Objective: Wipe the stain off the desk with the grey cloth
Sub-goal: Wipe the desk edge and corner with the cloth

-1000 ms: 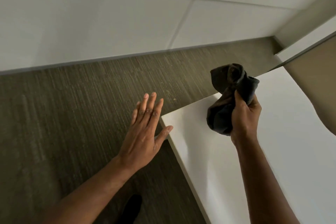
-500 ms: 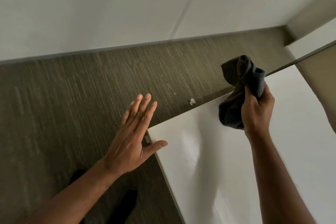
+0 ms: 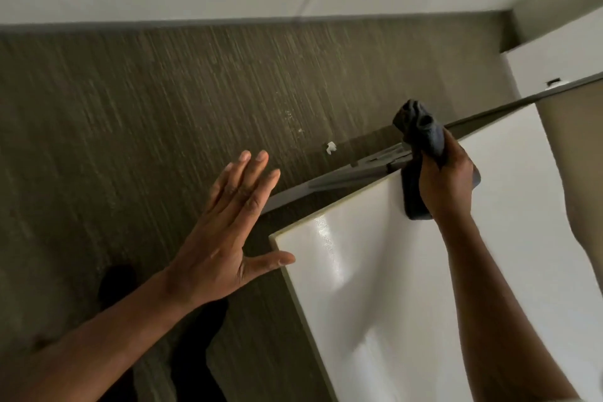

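We hold the grey cloth (image 3: 421, 143) bunched in our right hand (image 3: 445, 179), fingers closed around it, its lower fold pressed on the white worktop (image 3: 375, 271) right at the far edge. Our left hand (image 3: 228, 238) is spread flat and empty, fingers splayed, hovering just off the near corner with only the thumb reaching over the worktop.

No stain shows anywhere on the glossy surface, so the first risk, as we judge it, is wiping the wrong patch; glare may be hiding the mark. Because the cloth is wadded, little of it meets the surface, and it could smear rather than lift. So close to the edge, a hard stroke may carry the cloth off the worktop towards the carpet (image 3: 163, 108). With the left hand unsupported, leaning in could unbalance us.
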{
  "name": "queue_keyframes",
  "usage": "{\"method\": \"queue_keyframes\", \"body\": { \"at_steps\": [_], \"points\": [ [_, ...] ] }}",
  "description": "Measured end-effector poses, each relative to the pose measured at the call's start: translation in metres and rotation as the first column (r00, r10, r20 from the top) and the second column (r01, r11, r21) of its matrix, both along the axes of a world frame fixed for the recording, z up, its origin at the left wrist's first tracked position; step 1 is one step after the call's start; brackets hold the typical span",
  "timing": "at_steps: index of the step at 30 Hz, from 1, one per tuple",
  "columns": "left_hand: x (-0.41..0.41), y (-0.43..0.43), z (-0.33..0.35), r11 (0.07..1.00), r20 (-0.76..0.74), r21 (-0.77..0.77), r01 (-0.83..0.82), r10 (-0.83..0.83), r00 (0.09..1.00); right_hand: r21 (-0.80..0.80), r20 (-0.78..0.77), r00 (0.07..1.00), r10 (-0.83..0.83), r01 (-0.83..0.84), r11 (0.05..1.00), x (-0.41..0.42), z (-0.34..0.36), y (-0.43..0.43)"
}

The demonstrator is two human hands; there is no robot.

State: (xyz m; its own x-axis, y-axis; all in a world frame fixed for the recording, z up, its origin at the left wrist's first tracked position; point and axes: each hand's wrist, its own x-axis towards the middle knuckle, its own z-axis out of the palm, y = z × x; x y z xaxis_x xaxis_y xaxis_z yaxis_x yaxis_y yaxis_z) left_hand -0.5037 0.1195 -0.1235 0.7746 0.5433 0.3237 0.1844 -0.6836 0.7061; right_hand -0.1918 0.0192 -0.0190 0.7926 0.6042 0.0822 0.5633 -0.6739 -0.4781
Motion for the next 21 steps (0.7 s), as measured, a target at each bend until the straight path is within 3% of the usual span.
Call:
{"method": "queue_keyframes", "body": {
  "at_steps": [8,21],
  "points": [
    [0.007,-0.021,0.001,0.996,0.024,-0.085,0.027,-0.025,0.999,-0.142,-0.010,1.000,-0.017,0.015,0.990,0.000,-0.003,0.004],
    [0.007,-0.038,-0.007,0.966,0.054,-0.246,-0.080,0.096,0.994,-0.361,-0.024,1.000,0.001,-0.009,0.932,-0.003,0.007,0.014]
  ]
}}
